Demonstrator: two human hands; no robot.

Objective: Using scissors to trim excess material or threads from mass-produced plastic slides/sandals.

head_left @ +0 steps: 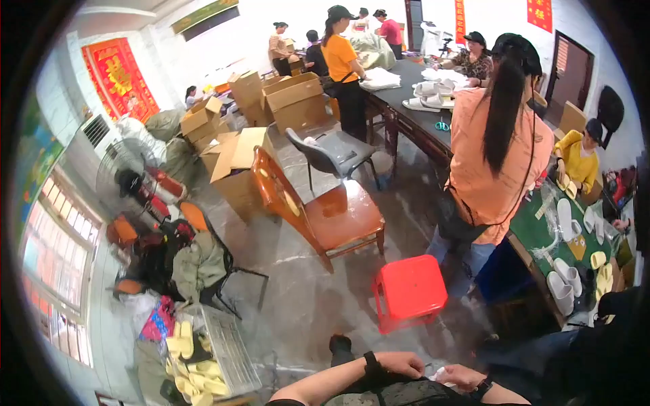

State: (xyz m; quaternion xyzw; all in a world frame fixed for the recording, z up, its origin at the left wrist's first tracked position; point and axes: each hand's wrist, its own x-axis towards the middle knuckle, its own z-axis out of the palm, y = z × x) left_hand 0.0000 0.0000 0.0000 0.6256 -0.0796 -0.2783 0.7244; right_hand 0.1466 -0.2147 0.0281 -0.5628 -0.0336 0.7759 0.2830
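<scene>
Low in the view, my left hand has its fingers curled and pressed together. What it holds, if anything, is too small to make out. Close beside it on the right, my right hand is closed on a small crumpled white piece, perhaps thin plastic or paper. The two hands nearly meet in front of my body, and both wrists wear black bands. Beyond them stands a red plastic stool.
A wooden chair and a grey chair stand ahead. At left, a crate holds yellow slippers. A green table with slippers is at right, beside a person in an orange shirt. Cardboard boxes sit farther off.
</scene>
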